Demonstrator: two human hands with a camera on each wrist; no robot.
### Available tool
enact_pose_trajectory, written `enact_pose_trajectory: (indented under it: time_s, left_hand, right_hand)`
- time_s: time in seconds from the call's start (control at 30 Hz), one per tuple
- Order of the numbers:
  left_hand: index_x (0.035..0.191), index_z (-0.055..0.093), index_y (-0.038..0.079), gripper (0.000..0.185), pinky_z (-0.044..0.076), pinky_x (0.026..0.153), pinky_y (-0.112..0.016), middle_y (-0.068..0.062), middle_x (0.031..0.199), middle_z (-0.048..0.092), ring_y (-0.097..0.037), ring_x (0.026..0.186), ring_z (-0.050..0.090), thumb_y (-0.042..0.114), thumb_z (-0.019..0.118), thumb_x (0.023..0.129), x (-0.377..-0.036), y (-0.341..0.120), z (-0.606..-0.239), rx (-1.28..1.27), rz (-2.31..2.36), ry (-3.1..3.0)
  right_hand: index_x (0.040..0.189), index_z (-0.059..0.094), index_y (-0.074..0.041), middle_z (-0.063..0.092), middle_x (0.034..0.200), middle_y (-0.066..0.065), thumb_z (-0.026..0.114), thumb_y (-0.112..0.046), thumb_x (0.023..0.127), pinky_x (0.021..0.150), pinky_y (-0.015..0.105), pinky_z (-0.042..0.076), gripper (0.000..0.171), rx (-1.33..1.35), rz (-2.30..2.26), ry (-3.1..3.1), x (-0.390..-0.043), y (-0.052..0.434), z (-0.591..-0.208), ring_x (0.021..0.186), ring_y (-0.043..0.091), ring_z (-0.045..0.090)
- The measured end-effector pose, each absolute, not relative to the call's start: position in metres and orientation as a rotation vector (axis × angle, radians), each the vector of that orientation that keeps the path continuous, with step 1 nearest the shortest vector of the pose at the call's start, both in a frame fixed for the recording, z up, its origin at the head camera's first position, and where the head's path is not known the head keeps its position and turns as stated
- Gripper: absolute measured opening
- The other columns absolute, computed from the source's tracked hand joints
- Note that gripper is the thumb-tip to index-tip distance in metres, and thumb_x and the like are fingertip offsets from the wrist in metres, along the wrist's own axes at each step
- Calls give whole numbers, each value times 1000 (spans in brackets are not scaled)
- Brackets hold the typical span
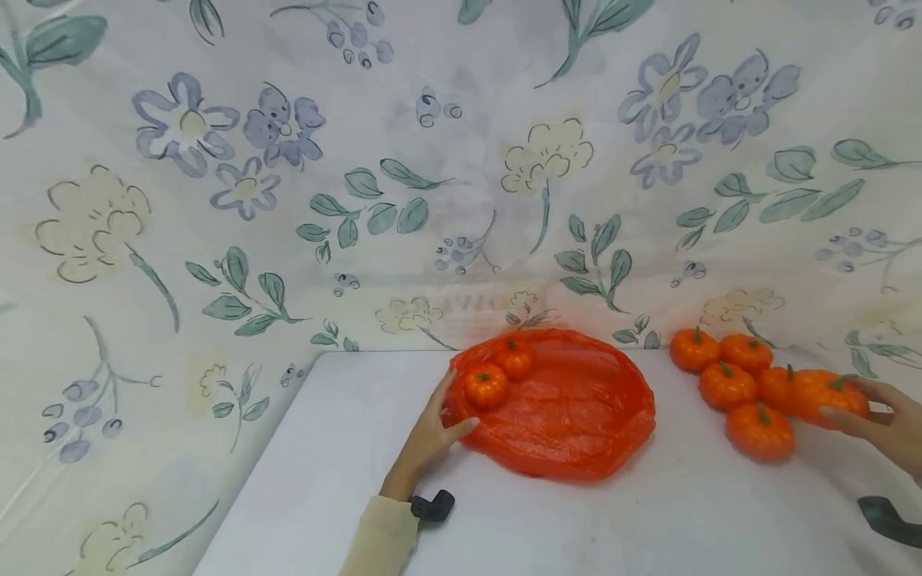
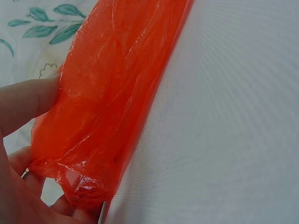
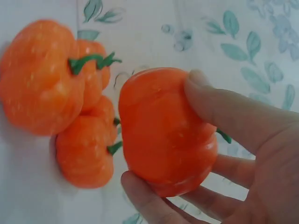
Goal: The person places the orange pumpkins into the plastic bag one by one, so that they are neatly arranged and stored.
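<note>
A red-orange plastic bag [image 1: 569, 424] lies wide open on the white table, two small pumpkins [image 1: 487, 386] with green stems inside its left part. My left hand [image 1: 430, 428] holds the bag's left side, thumb and fingers spread around the crinkled plastic [image 2: 112, 93]. At the far right, my right hand [image 1: 889, 416] grips a small orange pumpkin [image 3: 163, 130] between thumb and fingers. In the right wrist view its smooth side faces the camera, and a green stem tip shows near the palm. Several more small pumpkins [image 1: 727, 386] are grouped just left of that hand.
The white table [image 1: 346, 424] ends at a hanging cloth [image 1: 461, 240] printed with flowers and leaves. One pumpkin [image 1: 761, 432] sits nearest the front of the right-hand group. A stretch of tabletop separates the bag from that group.
</note>
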State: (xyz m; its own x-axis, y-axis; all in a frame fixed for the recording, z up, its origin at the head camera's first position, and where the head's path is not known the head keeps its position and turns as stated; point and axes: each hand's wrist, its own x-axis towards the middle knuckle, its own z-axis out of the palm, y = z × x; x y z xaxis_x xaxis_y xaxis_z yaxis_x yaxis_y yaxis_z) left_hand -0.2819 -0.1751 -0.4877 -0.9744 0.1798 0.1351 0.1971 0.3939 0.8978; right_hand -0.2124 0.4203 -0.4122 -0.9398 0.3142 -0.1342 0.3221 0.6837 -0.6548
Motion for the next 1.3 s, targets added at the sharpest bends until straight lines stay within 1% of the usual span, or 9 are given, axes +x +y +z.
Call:
enact_pose_trajectory:
  time_s: [0.13,0.27,0.5,0.63,0.73,0.9,1.07,1.2,1.3]
  left_hand:
    - [160,22,27,88,31,115,-65,-4,167,22,-36,145,34,30,73,88,-283,-175,-488,-364,-1681,-2588]
    - [160,21,26,89,31,116,-65,-4,168,20,-37,147,33,29,72,89,-282,-174,-489,-375,-1683,-2593]
    - [160,20,28,89,34,115,-63,-3,168,20,-36,145,35,31,73,88,-278,-173,-489,-332,-1699,-2600]
    - [160,20,29,89,34,115,-63,-3,167,20,-36,145,35,32,73,88,-278,-172,-488,-328,-1697,-2608]
    - [160,20,28,89,33,115,-64,-3,168,20,-35,145,34,32,72,88,-279,-171,-488,-329,-1694,-2612]
    - [160,19,28,90,32,115,-64,-3,168,20,-34,147,31,31,72,88,-280,-172,-488,-339,-1703,-2607]
    - [160,20,27,90,32,116,-64,-4,168,19,-36,148,30,30,72,88,-279,-172,-487,-348,-1707,-2603]
    - [160,20,27,89,32,115,-64,-4,168,20,-36,147,31,29,72,88,-279,-172,-487,-357,-1708,-2592]
    - [161,20,26,89,32,115,-65,-6,168,19,-37,147,31,29,72,88,-279,-172,-487,-371,-1709,-2582]
  right_hand:
    - [154,-6,7,0,153,44,53,-71,88,97,79,32,118,477,-1188,2811,-213,410,-402,125,64,21]
    - [154,-2,10,3,152,46,51,-64,94,94,80,34,109,323,-1152,2845,-217,394,-395,122,65,24]
    - [154,12,11,17,152,44,58,-48,99,92,78,39,93,-12,-1087,2922,-230,357,-387,121,64,33]
    - [155,23,4,12,159,37,64,-48,95,94,79,36,90,-106,-1078,2977,-238,338,-384,123,62,35]
    - [155,29,-1,20,158,34,65,-50,93,93,75,42,87,-144,-1049,2976,-243,324,-379,124,60,40]
    - [157,25,-4,31,154,32,64,-57,91,91,65,51,93,-176,-1084,2882,-253,299,-374,126,55,44]
    - [156,28,-5,35,154,27,66,-59,88,93,59,54,94,-262,-1155,2840,-265,274,-378,127,49,47]
    - [154,32,-4,42,151,25,68,-55,89,95,57,54,90,-334,-1194,2801,-277,252,-383,127,47,50]
    - [153,36,-7,45,149,23,70,-53,88,92,52,57,87,-362,-1229,2756,-287,237,-386,126,44,51]
